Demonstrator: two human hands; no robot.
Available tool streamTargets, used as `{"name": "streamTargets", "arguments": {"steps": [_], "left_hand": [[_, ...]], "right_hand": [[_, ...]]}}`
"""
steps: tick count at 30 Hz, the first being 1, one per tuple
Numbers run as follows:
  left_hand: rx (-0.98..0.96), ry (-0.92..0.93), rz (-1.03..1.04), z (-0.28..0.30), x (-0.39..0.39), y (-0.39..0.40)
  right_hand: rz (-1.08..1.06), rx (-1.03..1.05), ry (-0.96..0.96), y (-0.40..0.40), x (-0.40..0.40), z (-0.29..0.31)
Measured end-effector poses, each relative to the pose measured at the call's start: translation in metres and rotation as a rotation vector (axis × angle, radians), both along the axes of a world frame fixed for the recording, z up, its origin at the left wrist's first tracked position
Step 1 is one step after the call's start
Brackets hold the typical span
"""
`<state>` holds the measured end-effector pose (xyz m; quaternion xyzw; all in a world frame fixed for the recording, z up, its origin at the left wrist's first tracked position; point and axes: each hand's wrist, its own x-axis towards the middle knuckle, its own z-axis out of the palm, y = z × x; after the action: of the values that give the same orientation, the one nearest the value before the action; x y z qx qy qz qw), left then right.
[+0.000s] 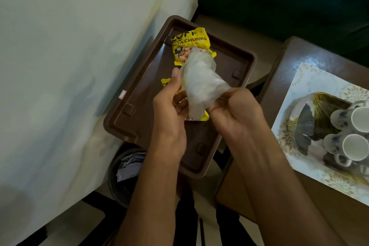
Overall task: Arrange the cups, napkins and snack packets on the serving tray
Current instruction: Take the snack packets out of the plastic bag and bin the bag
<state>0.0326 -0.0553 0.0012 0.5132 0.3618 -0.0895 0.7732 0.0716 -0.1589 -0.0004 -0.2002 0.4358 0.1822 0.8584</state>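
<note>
Brown plastic, the serving tray [235,62] sits under your hands, its far corner pointing away from you and its near end lying beneath your forearms. Your left hand [169,106] and your right hand [233,112] both grip a white napkin [199,84], pinching it from either side above the middle of the tray; the napkin drapes over a yellow snack packet [189,41] whose printed top sticks out toward the tray's far corner. Whether your fingers also clamp the packet I cannot tell. Off the tray's right edge, a patterned mat [311,82] on a wooden table [289,54] carries white cups [355,144] lying on their sides near the mat's right edge.
</note>
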Motion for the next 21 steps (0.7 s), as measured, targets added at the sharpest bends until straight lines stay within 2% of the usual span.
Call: {"name": "streamTargets", "arguments": {"steps": [3,6,8,10,13,16,17,18,19,21], "left_hand": [[-0.010,0.083,-0.059,-0.001,0.007,0.002],[0.066,0.229,-0.029,-0.003,0.012,0.001],[0.075,0.209,0.045,-0.007,0.011,0.005],[0.090,0.171,0.110,-0.012,0.006,0.010],[0.104,0.124,0.218,-0.020,-0.004,0.013],[0.076,0.052,0.250,-0.027,-0.016,0.018],[0.077,0.030,0.229,-0.029,-0.019,0.023],[0.068,0.011,0.208,-0.032,-0.022,0.028],[0.049,-0.004,0.186,-0.035,-0.024,0.033],[0.001,-0.021,0.143,-0.040,-0.028,0.041]], "right_hand": [[0.068,0.039,0.038,0.011,-0.012,0.003],[0.178,0.107,-0.022,0.022,-0.026,0.008],[0.216,0.130,-0.064,0.024,-0.032,0.008],[0.250,0.057,-0.029,0.025,-0.034,0.005],[0.372,-0.351,-0.035,0.028,-0.039,-0.003],[0.533,-0.924,-0.207,0.020,-0.046,-0.007],[0.606,-1.033,-0.275,0.015,-0.046,-0.009],[0.684,-1.048,-0.315,0.011,-0.045,-0.010],[0.756,-0.960,-0.320,0.009,-0.043,-0.011],[0.864,-0.615,-0.275,0.011,-0.042,-0.013]]}}
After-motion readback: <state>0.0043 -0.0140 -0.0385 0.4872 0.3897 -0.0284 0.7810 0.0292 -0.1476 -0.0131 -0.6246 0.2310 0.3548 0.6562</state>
